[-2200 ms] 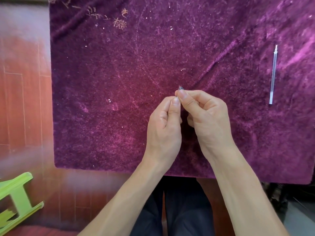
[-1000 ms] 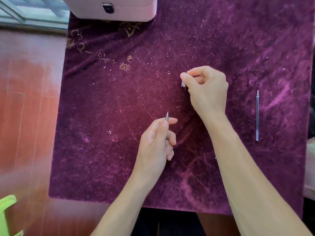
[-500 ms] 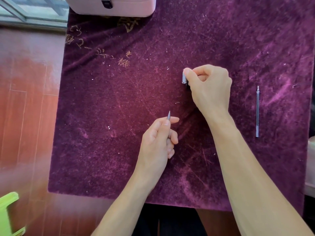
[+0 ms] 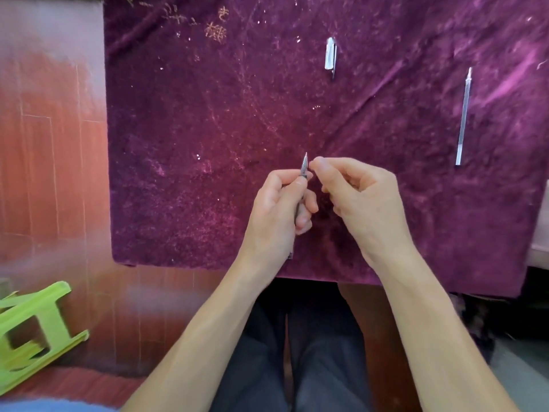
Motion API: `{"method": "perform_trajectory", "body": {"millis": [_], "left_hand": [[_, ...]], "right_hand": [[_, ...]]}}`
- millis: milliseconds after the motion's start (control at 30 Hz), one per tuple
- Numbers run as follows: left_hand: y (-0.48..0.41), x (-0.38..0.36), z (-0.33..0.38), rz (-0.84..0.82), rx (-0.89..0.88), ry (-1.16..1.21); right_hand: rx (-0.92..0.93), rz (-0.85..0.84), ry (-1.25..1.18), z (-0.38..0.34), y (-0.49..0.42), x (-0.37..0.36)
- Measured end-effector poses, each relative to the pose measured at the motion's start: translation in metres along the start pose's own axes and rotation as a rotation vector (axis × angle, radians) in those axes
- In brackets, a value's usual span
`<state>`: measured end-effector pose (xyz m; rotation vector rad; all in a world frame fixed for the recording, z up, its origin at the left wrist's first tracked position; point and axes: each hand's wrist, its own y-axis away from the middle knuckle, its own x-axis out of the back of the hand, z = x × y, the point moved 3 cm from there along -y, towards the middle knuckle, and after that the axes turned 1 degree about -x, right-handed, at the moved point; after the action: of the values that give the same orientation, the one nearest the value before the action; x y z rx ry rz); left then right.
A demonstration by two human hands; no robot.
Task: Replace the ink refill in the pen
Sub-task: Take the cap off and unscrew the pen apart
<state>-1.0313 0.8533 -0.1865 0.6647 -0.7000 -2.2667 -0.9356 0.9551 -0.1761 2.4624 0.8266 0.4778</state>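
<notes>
Now the clear plastic cap (image 4: 330, 55) lies on the purple velvet desk (image 4: 193, 129). My left hand (image 4: 276, 209) grips the thin grey pen (image 4: 304, 168); whether my curled right hand (image 4: 362, 197) pinches its tip, I cannot tell.

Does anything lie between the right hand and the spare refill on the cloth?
Nothing visible does. Only bare purple cloth separates the right hand from the refill, which lies to its right. The pen cap lies farther up the cloth, off that line.
</notes>
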Motion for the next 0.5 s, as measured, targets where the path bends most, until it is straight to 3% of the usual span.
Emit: {"method": "perform_trajectory", "body": {"millis": [200,500], "left_hand": [[0.017,0.001,-0.021,-0.016,0.015,0.048],[0.028,0.007,-0.032,-0.016,-0.039,0.054]], "right_hand": [[-0.039,-0.114,-0.218,0.015,0.019,-0.006],[-0.109,-0.144,-0.246,0.027,0.022,-0.002]]}}
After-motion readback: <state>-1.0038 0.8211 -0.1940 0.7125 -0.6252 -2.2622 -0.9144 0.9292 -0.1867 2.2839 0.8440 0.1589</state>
